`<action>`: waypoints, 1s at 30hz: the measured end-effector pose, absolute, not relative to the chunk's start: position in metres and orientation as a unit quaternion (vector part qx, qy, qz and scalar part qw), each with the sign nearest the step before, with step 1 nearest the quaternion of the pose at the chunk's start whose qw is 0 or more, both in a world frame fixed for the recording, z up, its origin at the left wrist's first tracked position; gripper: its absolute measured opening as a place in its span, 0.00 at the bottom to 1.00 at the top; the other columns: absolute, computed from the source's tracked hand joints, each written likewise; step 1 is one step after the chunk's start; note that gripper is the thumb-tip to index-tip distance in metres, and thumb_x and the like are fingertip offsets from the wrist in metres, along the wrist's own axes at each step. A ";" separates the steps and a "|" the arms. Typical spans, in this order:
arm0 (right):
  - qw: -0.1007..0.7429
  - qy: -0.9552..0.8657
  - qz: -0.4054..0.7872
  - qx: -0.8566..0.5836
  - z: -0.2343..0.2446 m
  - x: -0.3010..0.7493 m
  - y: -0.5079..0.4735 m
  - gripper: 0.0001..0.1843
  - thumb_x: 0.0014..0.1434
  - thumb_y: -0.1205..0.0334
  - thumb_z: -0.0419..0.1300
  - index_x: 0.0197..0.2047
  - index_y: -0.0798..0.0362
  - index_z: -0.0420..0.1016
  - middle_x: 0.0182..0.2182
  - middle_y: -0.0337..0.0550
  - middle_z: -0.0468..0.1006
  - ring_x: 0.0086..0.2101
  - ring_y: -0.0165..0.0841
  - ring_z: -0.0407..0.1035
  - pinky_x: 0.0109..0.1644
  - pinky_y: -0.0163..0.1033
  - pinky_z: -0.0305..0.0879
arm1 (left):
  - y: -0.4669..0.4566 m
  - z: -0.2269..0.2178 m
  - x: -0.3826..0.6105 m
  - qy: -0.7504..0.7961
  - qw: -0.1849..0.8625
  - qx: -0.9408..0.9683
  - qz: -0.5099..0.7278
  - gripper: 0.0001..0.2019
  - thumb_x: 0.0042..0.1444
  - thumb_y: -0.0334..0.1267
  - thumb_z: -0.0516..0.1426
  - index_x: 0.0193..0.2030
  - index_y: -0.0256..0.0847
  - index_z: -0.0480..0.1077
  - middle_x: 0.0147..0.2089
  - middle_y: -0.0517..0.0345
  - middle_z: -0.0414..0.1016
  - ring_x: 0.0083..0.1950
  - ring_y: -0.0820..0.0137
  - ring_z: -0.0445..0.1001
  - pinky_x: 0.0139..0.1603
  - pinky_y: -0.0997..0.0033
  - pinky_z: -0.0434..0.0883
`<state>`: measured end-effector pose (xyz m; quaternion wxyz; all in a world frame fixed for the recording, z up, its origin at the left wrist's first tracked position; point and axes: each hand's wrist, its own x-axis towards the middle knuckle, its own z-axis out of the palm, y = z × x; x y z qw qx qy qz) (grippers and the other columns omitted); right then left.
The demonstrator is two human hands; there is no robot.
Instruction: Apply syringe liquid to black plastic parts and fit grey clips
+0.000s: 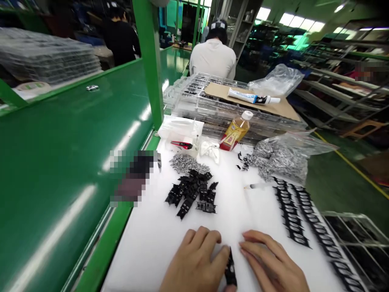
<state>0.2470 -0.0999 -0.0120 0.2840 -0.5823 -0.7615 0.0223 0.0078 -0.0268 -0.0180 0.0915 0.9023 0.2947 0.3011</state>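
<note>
My left hand (197,259) is closed on a small black plastic part (231,267) at the near edge of the white work surface. Its fingers curl over, and the thumb side presses against the part. Just right of that part is my right hand (273,261), fingers stretched out and slightly apart, touching nothing that I can see. Beyond the hands lies a heap of similar black plastic parts (194,190). Behind it is a pile of small grey pieces (188,163).
Rows of black parts (291,215) line the right side. Farther back are a bag of grey pieces (282,156), a drink bottle (235,132), a red cutter (181,144) and stacked clear trays (194,105) with a glue tube (252,97). A green conveyor (60,162) runs left.
</note>
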 end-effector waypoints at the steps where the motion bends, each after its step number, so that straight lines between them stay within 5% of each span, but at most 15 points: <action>1: 0.290 -0.746 0.034 -0.599 -0.011 0.246 -0.101 0.10 0.70 0.62 0.62 0.51 0.45 0.83 0.52 0.49 0.82 0.50 0.38 0.81 0.53 0.39 0.82 | -0.027 -0.016 0.006 0.296 0.115 0.904 0.286 0.25 0.57 0.55 0.68 0.54 0.43 0.72 0.49 0.53 0.74 0.45 0.59 0.68 0.42 0.59 0.64; 7: 0.314 -0.691 0.112 -0.642 -0.005 0.243 -0.101 0.10 0.71 0.64 0.61 0.50 0.44 0.83 0.52 0.47 0.78 0.50 0.35 0.79 0.51 0.35 0.81 | -0.031 -0.004 0.004 0.310 0.198 0.903 0.222 0.26 0.54 0.45 0.71 0.57 0.44 0.72 0.54 0.51 0.74 0.51 0.54 0.69 0.47 0.55 0.67; 15: 0.306 -0.654 0.158 -0.674 0.004 0.241 -0.097 0.04 0.71 0.59 0.62 0.45 0.45 0.80 0.49 0.45 0.78 0.50 0.36 0.78 0.51 0.35 0.79 | -0.031 0.001 0.004 0.311 0.231 0.902 0.193 0.25 0.58 0.44 0.68 0.60 0.45 0.70 0.56 0.50 0.72 0.53 0.52 0.68 0.49 0.51 0.69; 23: 0.265 -0.729 0.196 -0.599 0.035 0.209 -0.101 0.08 0.71 0.67 0.58 0.45 0.45 0.77 0.53 0.45 0.76 0.51 0.30 0.79 0.53 0.28 0.76 | -0.031 0.007 0.002 0.314 0.270 0.892 0.179 0.21 0.63 0.42 0.63 0.62 0.46 0.69 0.56 0.50 0.71 0.54 0.53 0.67 0.50 0.50 0.68; 30: 0.232 -0.765 0.165 -0.577 0.034 0.196 -0.094 0.11 0.69 0.73 0.56 0.45 0.49 0.77 0.51 0.48 0.78 0.47 0.33 0.80 0.49 0.34 0.81 | -0.031 0.007 0.001 0.312 0.283 0.892 0.165 0.22 0.61 0.42 0.64 0.61 0.47 0.69 0.58 0.51 0.71 0.55 0.54 0.67 0.50 0.51 0.68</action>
